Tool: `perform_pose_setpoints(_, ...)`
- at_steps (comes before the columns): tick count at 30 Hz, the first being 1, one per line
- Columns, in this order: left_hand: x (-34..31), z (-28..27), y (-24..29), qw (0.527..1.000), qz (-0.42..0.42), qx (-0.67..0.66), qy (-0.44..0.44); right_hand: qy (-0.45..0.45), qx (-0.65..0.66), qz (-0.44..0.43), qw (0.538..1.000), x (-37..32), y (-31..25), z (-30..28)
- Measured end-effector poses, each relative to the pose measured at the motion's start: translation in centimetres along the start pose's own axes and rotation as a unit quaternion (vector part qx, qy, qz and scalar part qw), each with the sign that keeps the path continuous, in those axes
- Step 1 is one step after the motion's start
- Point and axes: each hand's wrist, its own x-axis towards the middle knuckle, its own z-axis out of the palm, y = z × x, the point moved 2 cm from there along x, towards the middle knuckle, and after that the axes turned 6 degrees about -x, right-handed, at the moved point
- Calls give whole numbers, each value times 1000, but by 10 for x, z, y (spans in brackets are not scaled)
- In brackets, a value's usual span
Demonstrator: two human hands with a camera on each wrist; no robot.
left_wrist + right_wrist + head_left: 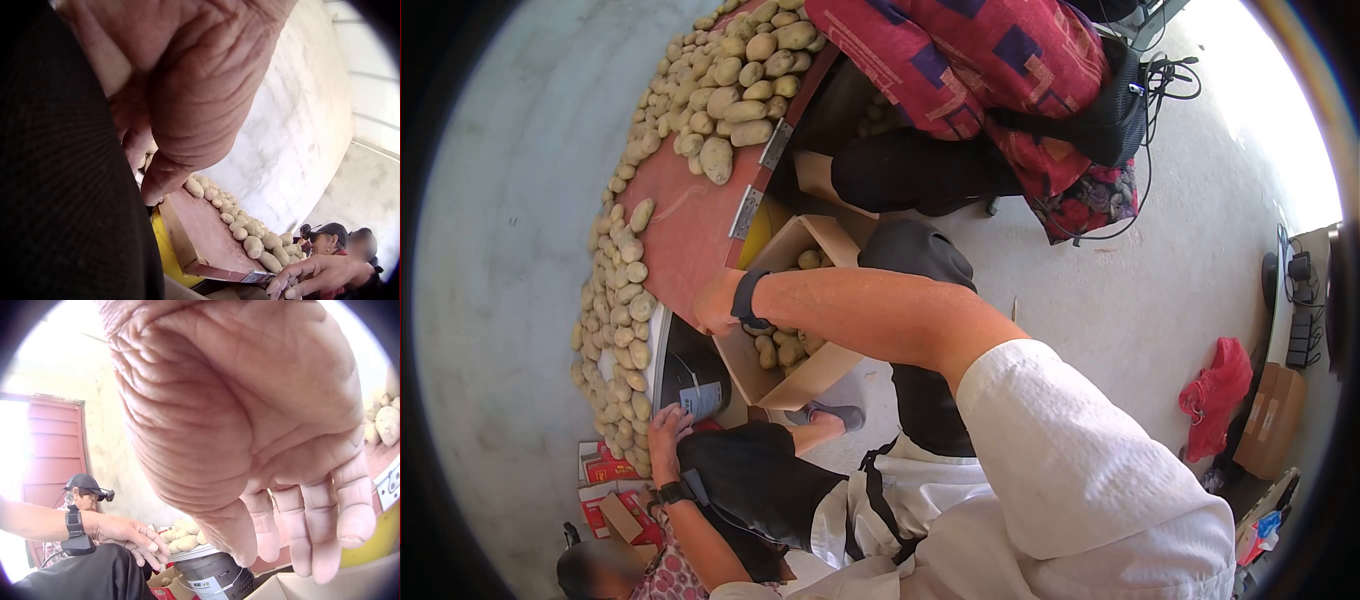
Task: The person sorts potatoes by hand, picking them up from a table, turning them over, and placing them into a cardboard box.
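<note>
**Potatoes point(740, 75) on a counter point(675, 225) and in a cardboard box point(825, 370), with both hands unclenched**

Head view: potatoes form a broad heap on one end of the red counter and a long band along its far side, beside a pale wall point(495, 250). More potatoes lie inside the open box, which stands between the worker's knees and the counter. The right hand point(716, 304) reaches past a black wrist strap point(747, 299) to the place where box and counter meet; whether it touches either cannot be told.

Right wrist view: the fingers point(322, 531) of this hand hang downward, nearly straight and released, above the box. A dark bucket point(212, 575) with a white label stands near it.

The left hand point(667, 440) rests on the worker's black-trousered knee point(735, 475), its fingers loosely extended and likewise released.

Surroundings: a person in a red patterned garment point(960, 60) sits on one side, a person in a dark cap point(85, 483) on the other. A red cloth point(1220, 395) lies on the right of the head view.
</note>
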Motion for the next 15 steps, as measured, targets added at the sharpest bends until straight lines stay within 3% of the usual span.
perform_pose_setpoints(15,1,-1,-2,1000,0,15,0,11,-7,16,1000,-6,-5,-1)
